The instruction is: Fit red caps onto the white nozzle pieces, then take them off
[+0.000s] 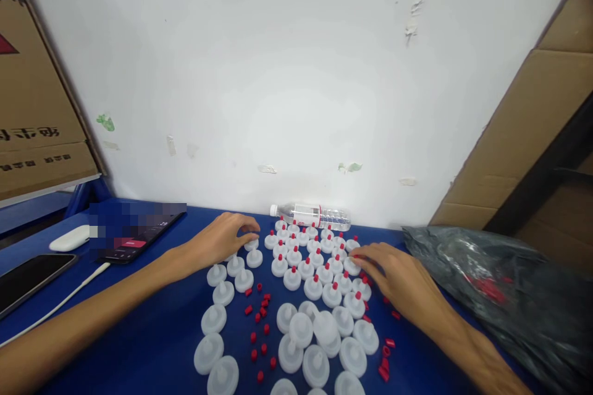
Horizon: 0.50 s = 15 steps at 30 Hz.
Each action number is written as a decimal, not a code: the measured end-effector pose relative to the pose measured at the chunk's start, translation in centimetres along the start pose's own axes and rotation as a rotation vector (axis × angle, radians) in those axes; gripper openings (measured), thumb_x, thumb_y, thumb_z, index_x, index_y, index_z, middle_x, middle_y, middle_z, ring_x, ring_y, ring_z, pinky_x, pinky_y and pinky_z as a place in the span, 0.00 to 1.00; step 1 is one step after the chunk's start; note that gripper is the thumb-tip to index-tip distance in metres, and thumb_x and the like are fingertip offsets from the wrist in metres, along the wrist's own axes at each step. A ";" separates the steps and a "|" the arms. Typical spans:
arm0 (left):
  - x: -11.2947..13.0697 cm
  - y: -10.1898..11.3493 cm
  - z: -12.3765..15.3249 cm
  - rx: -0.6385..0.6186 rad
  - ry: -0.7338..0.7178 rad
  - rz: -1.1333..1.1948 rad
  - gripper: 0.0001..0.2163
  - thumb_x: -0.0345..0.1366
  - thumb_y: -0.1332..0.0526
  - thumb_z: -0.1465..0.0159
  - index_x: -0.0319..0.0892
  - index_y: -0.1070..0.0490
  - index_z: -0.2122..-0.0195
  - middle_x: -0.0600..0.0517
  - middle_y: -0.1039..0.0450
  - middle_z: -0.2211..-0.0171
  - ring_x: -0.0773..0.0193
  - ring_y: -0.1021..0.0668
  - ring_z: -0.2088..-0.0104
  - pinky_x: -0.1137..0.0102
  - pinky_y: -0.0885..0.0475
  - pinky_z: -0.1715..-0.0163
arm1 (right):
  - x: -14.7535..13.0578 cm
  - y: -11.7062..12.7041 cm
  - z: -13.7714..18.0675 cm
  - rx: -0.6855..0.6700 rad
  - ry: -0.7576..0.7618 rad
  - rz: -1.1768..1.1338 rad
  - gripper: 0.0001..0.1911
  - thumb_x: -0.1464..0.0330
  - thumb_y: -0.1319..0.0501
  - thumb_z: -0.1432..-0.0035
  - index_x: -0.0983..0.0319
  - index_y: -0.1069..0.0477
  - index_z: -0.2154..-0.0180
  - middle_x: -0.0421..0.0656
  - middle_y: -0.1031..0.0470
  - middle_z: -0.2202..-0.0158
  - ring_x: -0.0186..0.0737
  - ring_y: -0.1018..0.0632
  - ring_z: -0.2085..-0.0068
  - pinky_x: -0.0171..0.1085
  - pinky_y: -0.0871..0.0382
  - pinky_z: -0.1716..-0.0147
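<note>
My left hand reaches in at the left of the group, its curved fingertips and thumb close around a white nozzle cap. A plain white nozzle cap lies just below it, with several more in a column down the left. On the right, my right hand has its thumb and fingertips at a white nozzle cap with a red tip; the fingers partly cover its tip. Several red-tipped nozzle caps stand upright between my hands. Nearer me are several plain white caps, some piled up.
Loose red tips lie mid-table; others are at the right. A clear bottle lies against the wall. A dark plastic bag is at right. Phones, a white case and cable are at left.
</note>
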State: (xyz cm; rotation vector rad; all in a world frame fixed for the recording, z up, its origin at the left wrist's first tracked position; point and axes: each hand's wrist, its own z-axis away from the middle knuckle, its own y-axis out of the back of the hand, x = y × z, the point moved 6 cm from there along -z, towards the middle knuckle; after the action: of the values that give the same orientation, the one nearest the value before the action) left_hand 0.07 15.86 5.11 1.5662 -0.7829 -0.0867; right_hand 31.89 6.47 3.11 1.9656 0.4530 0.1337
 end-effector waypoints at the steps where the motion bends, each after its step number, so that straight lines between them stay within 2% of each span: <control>1: 0.5 0.4 0.1 0.019 -0.005 -0.004 0.16 0.46 0.43 0.31 0.44 0.19 0.55 0.46 0.18 0.56 0.51 0.19 0.59 0.61 0.27 0.57 | 0.0 0.5 0.0 0.031 -0.011 0.002 0.13 0.63 0.45 0.28 0.55 0.21 0.54 0.44 0.17 0.56 0.46 0.17 0.56 0.42 0.23 0.58; 6: 4.9 1.8 1.5 0.123 -0.074 0.032 0.19 0.50 0.47 0.27 0.44 0.22 0.52 0.45 0.20 0.51 0.50 0.21 0.54 0.59 0.27 0.52 | -1.7 3.1 0.4 0.277 0.000 -0.036 0.11 0.62 0.44 0.28 0.57 0.24 0.54 0.43 0.17 0.58 0.43 0.17 0.63 0.40 0.24 0.62; 8: 7.3 1.6 2.7 0.142 -0.166 0.076 0.19 0.50 0.44 0.27 0.46 0.25 0.44 0.47 0.22 0.46 0.51 0.22 0.49 0.58 0.27 0.48 | -3.8 3.4 0.7 0.325 0.086 -0.089 0.09 0.65 0.43 0.27 0.58 0.26 0.53 0.43 0.17 0.59 0.40 0.17 0.64 0.38 0.25 0.62; 11: 10.1 0.4 4.5 0.100 -0.308 0.119 0.26 0.48 0.39 0.29 0.50 0.39 0.32 0.48 0.31 0.36 0.52 0.29 0.38 0.56 0.33 0.38 | -8.3 3.6 1.3 0.364 0.302 -0.167 0.06 0.72 0.43 0.27 0.61 0.29 0.52 0.41 0.19 0.65 0.36 0.19 0.67 0.34 0.27 0.66; 13: 11.3 -0.5 5.2 0.056 -0.399 0.172 0.25 0.44 0.35 0.31 0.49 0.36 0.34 0.48 0.29 0.38 0.54 0.29 0.39 0.59 0.33 0.38 | -11.2 3.8 1.9 0.406 0.455 -0.191 0.08 0.75 0.46 0.27 0.62 0.30 0.53 0.38 0.22 0.72 0.33 0.22 0.73 0.33 0.31 0.72; 15: 11.9 -0.9 5.6 0.027 -0.465 0.223 0.17 0.39 0.34 0.31 0.47 0.29 0.42 0.50 0.23 0.47 0.58 0.25 0.46 0.62 0.29 0.44 | -12.8 4.2 2.3 0.450 0.516 -0.200 0.10 0.75 0.49 0.25 0.63 0.30 0.53 0.37 0.24 0.75 0.32 0.25 0.76 0.33 0.35 0.76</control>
State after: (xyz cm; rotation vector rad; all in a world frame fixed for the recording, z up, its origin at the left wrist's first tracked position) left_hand 6.78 4.87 7.93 1.4911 -1.3223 -0.2845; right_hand 21.81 -1.76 7.31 2.3027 1.0889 0.4488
